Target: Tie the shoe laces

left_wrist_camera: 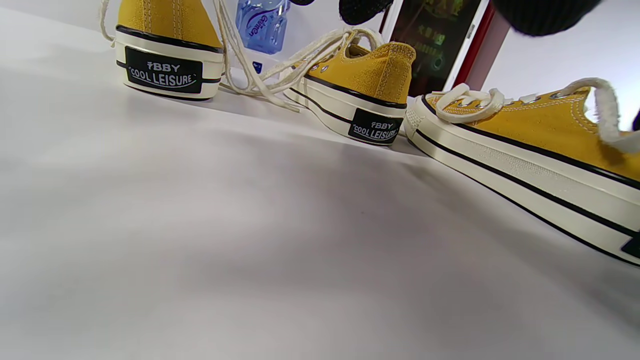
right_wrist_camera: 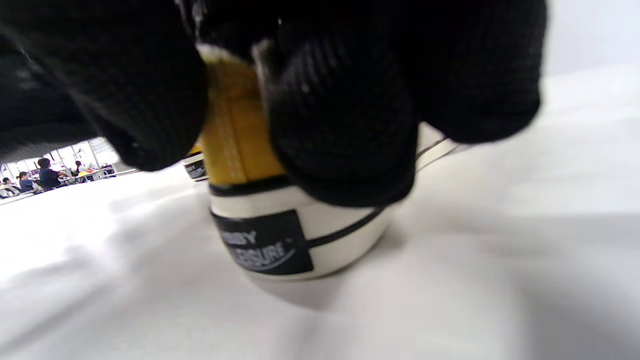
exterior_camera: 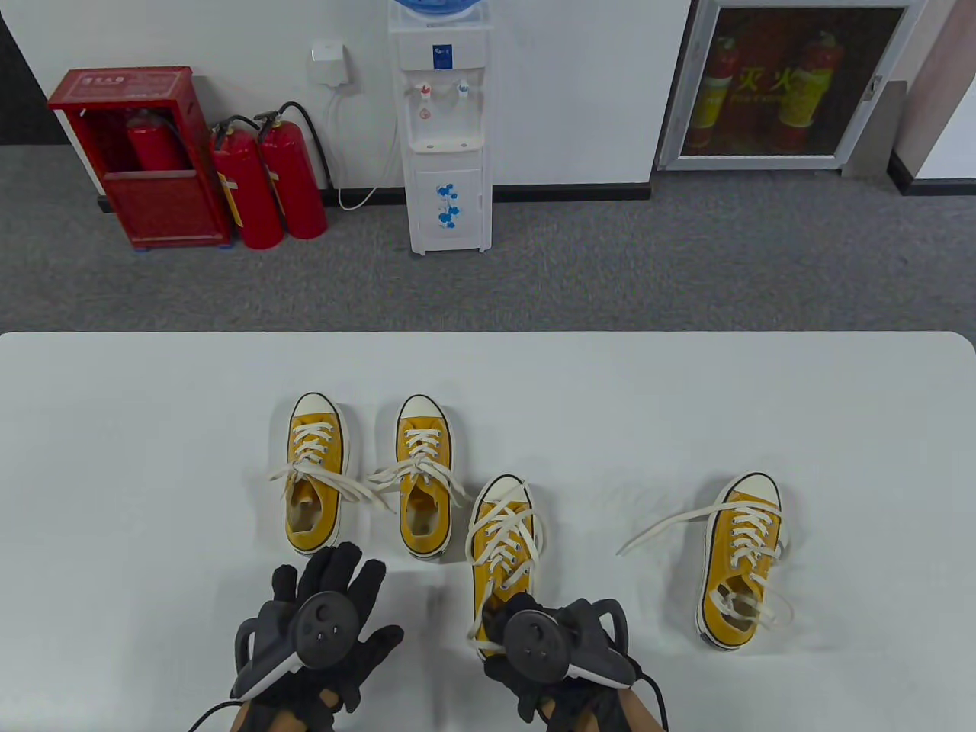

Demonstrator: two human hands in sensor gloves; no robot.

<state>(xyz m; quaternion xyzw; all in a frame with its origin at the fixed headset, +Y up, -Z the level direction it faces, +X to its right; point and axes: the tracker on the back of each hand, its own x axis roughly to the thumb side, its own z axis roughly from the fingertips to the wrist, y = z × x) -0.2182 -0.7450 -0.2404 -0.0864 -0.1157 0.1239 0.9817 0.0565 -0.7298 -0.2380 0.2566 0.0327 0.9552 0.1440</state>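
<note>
Several yellow canvas shoes with cream laces stand on the white table (exterior_camera: 152, 457), toes pointing away. My right hand (exterior_camera: 534, 629) grips the heel of the middle shoe (exterior_camera: 503, 541). In the right wrist view my fingers (right_wrist_camera: 345, 125) pinch its yellow heel (right_wrist_camera: 235, 135) from both sides. Its laces lie in loose loops over the top. My left hand (exterior_camera: 332, 595) hovers with its fingers spread, holding nothing, just behind the two left shoes (exterior_camera: 314, 473) (exterior_camera: 423, 476). Their heels show in the left wrist view (left_wrist_camera: 167, 45) (left_wrist_camera: 370, 85). The far right shoe (exterior_camera: 743, 557) has one lace trailing left.
The table's far edge (exterior_camera: 488, 334) runs across the middle of the table view. Beyond it on the carpet are a water dispenser (exterior_camera: 446, 130) and red fire extinguishers (exterior_camera: 267, 183). Bare table lies between the middle shoe and the far right shoe.
</note>
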